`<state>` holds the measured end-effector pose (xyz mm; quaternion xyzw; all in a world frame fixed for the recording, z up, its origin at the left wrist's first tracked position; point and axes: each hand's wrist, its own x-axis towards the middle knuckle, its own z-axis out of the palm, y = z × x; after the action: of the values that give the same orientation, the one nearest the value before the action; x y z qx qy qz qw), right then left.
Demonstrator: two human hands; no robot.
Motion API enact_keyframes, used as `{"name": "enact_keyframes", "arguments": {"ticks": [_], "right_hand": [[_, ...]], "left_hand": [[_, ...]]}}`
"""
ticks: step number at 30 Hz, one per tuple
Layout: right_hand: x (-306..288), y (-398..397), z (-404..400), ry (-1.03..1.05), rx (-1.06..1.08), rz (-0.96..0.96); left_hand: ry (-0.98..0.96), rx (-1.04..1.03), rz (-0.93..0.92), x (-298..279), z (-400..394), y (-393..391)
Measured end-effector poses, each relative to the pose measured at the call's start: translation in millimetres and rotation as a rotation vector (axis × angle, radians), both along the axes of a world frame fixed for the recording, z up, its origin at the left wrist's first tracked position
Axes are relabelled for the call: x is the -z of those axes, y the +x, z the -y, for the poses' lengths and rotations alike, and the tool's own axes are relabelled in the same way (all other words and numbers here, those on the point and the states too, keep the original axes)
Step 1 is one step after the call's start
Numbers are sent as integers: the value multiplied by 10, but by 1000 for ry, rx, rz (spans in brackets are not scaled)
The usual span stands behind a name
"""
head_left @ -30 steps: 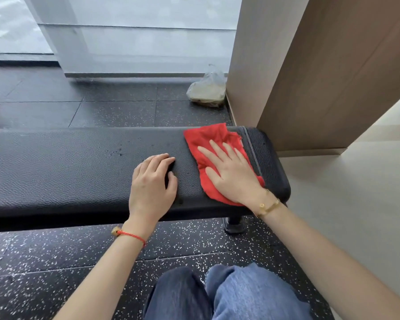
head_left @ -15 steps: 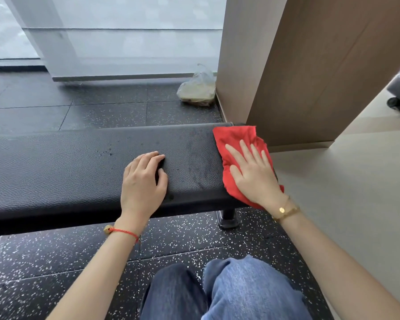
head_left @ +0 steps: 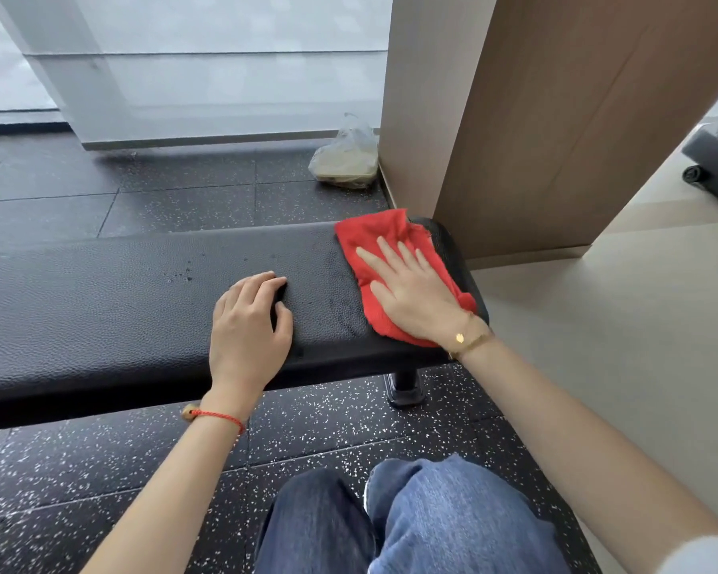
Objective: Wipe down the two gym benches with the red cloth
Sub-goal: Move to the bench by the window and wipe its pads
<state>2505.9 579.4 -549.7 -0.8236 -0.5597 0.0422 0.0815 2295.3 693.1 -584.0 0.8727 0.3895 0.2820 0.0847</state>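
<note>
Pressing the red cloth (head_left: 394, 263) flat at the right end of the desk (head_left: 100, 300), the right hand (head_left: 415, 296) keeps its fingers straight, gripping nothing. The left hand (head_left: 247, 329) rests beside it, fingers loosely curled and empty. Unpinched, the cloth could slide off the rounded end.

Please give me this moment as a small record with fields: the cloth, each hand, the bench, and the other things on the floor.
cloth: red cloth lies flat on the right end of the bench
right hand: right hand presses on the cloth, fingers straight
left hand: left hand rests on the bare pad, fingers bent, holding nothing
bench: black bench, some small droplets on the pad
floor: plastic bag beside the wooden wall panel
</note>
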Motion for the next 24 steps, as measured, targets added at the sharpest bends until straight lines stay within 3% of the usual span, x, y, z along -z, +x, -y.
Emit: {"name": "enact_keyframes", "arguments": {"ticks": [2,5,11,15,19,24], "right_hand": [[41,-88,298,34,-67,18],[64,56,544,38,-1,19],[-52,430,-104,-24,217,-44],[-89,43,-446,-4,77,-55],[-24,-331,-95,54,-91,-12],[18,-77,446,63,14,18]], "left_hand": [[2,4,5,9,-5,-6],[11,10,10,11,-1,-4],[6,-9,-16,-13,28,12],[11,-11,-26,-29,33,13],[11,-3,-18,-18,21,3],[4,12,4,-16,15,-18]]}}
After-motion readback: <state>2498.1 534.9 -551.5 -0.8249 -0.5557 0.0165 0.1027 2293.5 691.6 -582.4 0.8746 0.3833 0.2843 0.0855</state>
